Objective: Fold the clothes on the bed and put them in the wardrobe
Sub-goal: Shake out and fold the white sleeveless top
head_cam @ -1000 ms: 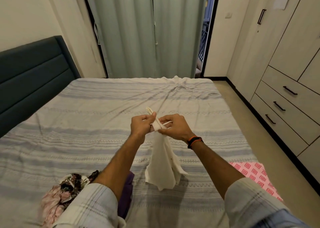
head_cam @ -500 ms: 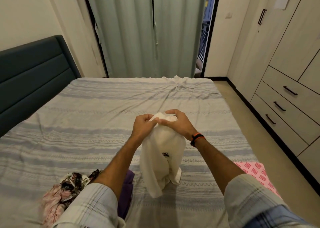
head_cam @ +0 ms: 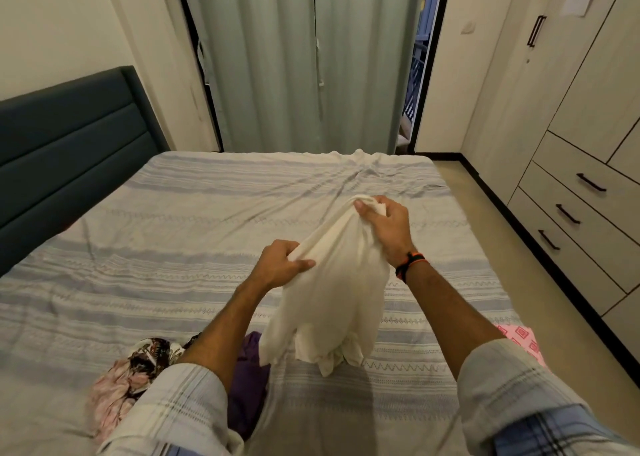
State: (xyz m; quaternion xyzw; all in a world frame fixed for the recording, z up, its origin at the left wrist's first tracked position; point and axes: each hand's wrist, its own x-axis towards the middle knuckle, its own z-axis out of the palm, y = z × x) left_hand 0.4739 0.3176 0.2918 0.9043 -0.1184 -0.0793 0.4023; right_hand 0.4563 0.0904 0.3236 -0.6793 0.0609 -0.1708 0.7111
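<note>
A cream-white garment [head_cam: 332, 303] hangs over the striped bed [head_cam: 173, 234], its lower end touching the sheet. My left hand [head_cam: 280, 261] grips its near upper edge. Farther out and higher, my right hand [head_cam: 384, 223] grips the other upper corner, so the cloth stretches between both hands. At the near left of the bed lies a crumpled pile: a pink floral garment [head_cam: 128, 376] and a purple garment [head_cam: 247, 386], partly hidden by my left arm. A pink patterned cloth [head_cam: 519, 338] lies at the bed's near right edge.
The wardrobe [head_cam: 575, 109] with closed doors and drawers [head_cam: 588, 192] lines the right wall, across a strip of bare floor [head_cam: 519, 248]. A dark padded headboard [head_cam: 69, 151] stands on the left. Grey curtains [head_cam: 298, 61] hang beyond the bed's far end.
My hands, held close together at the garment's top, have drawn apart: the right moved out and away, the left came nearer. The white garment has spread wider between them.
</note>
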